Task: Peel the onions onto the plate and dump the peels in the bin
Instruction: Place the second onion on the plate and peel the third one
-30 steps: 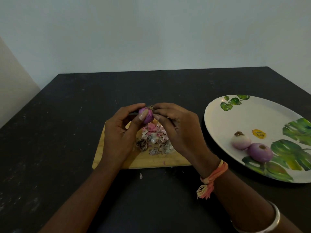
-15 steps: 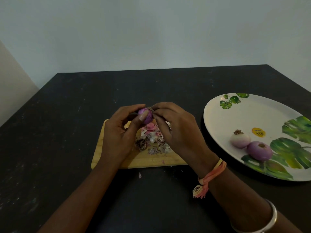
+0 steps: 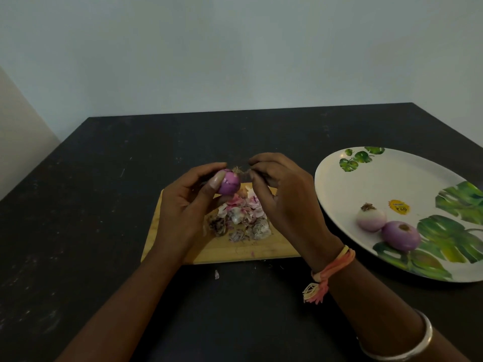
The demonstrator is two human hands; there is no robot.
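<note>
Left hand (image 3: 183, 205) grips small purple onion (image 3: 229, 183) above peel pile (image 3: 240, 220) on cutting board (image 3: 261, 253). Right hand (image 3: 285, 197) pinches its root tuft (image 3: 241, 171). Two peeled onions (image 3: 386, 227) on plate (image 3: 392, 178).

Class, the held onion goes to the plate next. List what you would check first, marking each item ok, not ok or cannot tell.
1. Left hand grips held onion: ok.
2. Held onion fully peeled: cannot tell, far side hidden.
3. Root tuft off: not ok, right hand pinches it.
4. Bare room on plate beside pale onion and purple onion: ok.
5. Peels all on board: not ok, one scrap lies on table.
6. Bin within reach: cannot tell, none in view.
</note>
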